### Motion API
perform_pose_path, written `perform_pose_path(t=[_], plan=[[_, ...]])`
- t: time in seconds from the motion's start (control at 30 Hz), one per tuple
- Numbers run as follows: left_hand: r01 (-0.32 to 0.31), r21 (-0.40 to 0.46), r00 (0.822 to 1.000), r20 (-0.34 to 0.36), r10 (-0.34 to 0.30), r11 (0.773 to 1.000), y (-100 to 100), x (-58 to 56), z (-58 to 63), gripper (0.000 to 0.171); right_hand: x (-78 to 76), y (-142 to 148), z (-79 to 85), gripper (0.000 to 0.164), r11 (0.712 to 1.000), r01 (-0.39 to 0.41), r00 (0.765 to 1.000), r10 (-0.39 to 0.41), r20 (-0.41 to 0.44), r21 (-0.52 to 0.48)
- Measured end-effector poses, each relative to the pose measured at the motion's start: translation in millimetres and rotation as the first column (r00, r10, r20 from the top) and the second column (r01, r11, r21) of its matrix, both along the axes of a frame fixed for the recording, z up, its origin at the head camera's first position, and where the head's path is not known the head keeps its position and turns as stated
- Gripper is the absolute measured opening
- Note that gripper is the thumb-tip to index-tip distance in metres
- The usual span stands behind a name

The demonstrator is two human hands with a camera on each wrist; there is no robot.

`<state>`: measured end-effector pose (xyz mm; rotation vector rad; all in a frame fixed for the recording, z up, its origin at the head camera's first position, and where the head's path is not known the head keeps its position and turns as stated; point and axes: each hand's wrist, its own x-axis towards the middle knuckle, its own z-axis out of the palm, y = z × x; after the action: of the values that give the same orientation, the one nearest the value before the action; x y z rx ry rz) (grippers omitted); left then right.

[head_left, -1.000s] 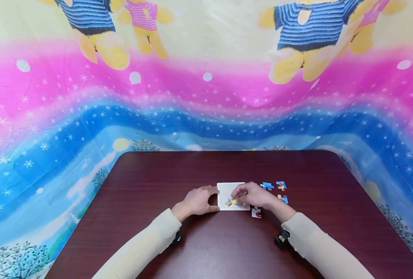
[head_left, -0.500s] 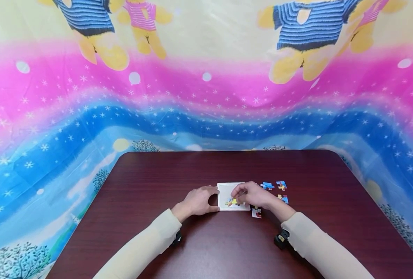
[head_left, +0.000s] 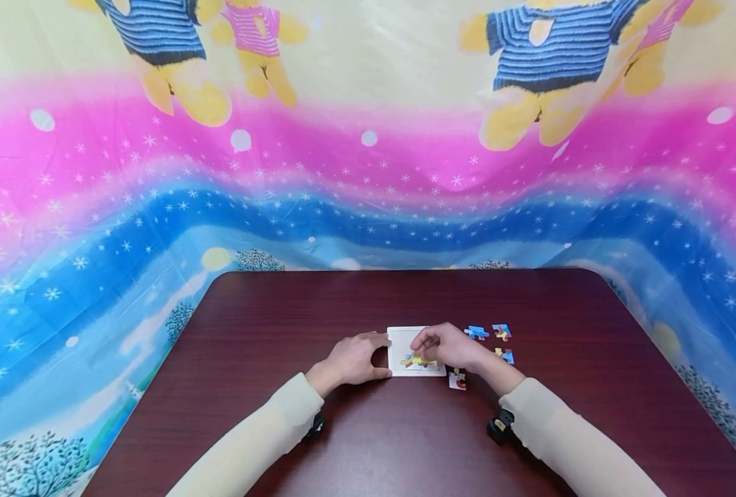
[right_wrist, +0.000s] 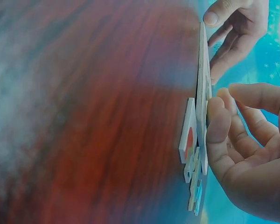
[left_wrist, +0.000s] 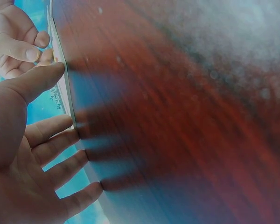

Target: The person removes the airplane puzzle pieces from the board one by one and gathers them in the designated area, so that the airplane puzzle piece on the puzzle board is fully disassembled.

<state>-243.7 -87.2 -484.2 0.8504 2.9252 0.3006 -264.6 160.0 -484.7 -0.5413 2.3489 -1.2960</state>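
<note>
At frame center, left hand (head_left: 352,359), fingers nearly straight, steadies the white puzzle tray (head_left: 400,339) by its left edge; right hand (head_left: 451,347) w/ curled fingers presses a yellow piece (head_left: 416,360) into the tray; loose pieces (head_left: 500,332) lie right of it on the table (head_left: 405,428).

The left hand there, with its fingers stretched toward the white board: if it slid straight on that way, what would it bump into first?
Very likely the white puzzle board itself: the left hand already rests against its left edge. Past that lies the yellow piece under the right hand, though depth is hard to judge.
</note>
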Motion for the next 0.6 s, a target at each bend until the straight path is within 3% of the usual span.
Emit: perform_pose_path(t=[0.6], plan=[[0.000, 0.005, 1.000, -0.011, 0.000, 1.000, 0.3, 1.3, -0.3, 0.060, 0.9, -1.1, -0.8, 0.018, 0.999, -0.001, 1.000, 0.001, -0.003, 0.033]])
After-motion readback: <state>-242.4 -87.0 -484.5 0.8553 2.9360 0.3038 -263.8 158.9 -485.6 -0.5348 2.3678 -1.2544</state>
